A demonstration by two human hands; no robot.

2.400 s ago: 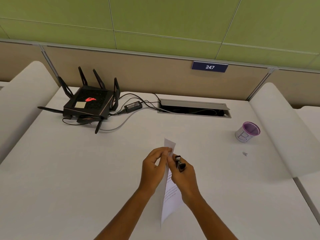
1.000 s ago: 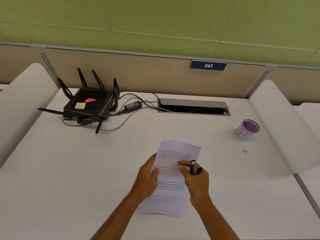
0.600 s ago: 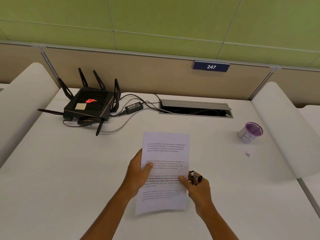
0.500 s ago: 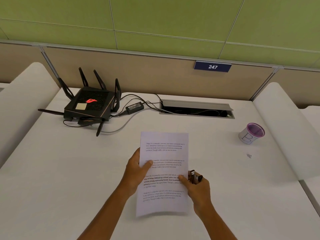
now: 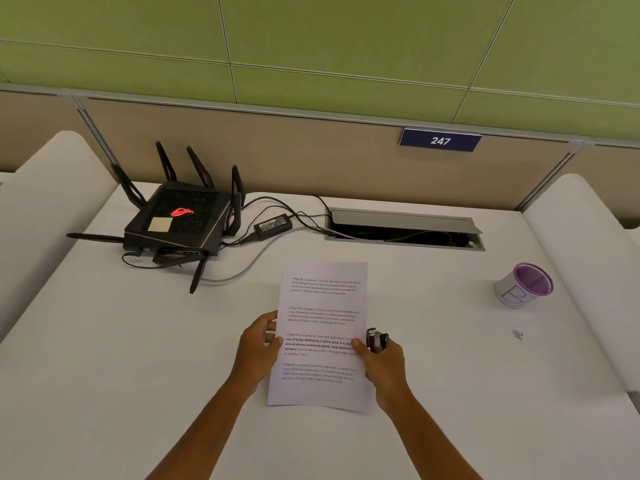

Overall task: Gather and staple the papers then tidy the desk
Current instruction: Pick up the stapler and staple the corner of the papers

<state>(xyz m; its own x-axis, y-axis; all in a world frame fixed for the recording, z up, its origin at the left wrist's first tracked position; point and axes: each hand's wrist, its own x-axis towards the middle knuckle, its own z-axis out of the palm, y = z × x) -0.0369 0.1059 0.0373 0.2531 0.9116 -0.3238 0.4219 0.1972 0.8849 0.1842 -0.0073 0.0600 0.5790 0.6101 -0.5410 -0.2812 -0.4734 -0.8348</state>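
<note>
The white printed papers (image 5: 322, 306) lie face up near the middle of the white desk (image 5: 104, 358), long side running away from me. My left hand (image 5: 258, 344) pinches their left edge with thumb on top. My right hand (image 5: 382, 362) holds a small black and silver stapler (image 5: 376, 339) in its fingers, while its thumb presses the papers' right edge. Whether the sheets are stapled cannot be seen.
A black router (image 5: 176, 221) with antennas, its power brick (image 5: 273, 225) and cables sit at the back left. An open cable tray (image 5: 405, 230) is at the back centre. A purple-rimmed white cup (image 5: 524, 285) stands at right, a tiny scrap (image 5: 518, 335) near it.
The papers went from held upright and edge-on to laid flat and squared on the desk. Both hands slid down to their side edges; the stapler stayed in my right hand.
</note>
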